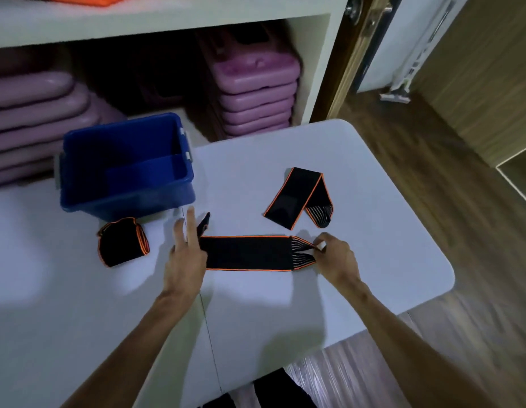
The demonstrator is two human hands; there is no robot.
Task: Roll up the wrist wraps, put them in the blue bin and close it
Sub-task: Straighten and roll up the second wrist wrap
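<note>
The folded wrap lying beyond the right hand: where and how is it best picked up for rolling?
Probably by the striped end of the folded wrap, pinched from above on the near side. That narrow tail lies free on the table and points toward the right hand.

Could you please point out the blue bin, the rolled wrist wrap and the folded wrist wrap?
blue bin [156, 198]: head view, front wall.
rolled wrist wrap [122, 244]: head view, black side.
folded wrist wrap [294, 195]: head view, upper layer.

Matt black woven-cloth wrist wrap [247, 253] with orange edging, glossy blue plastic bin [125, 169], smooth white table [373, 260], wood-grain floor [432, 178].
</note>
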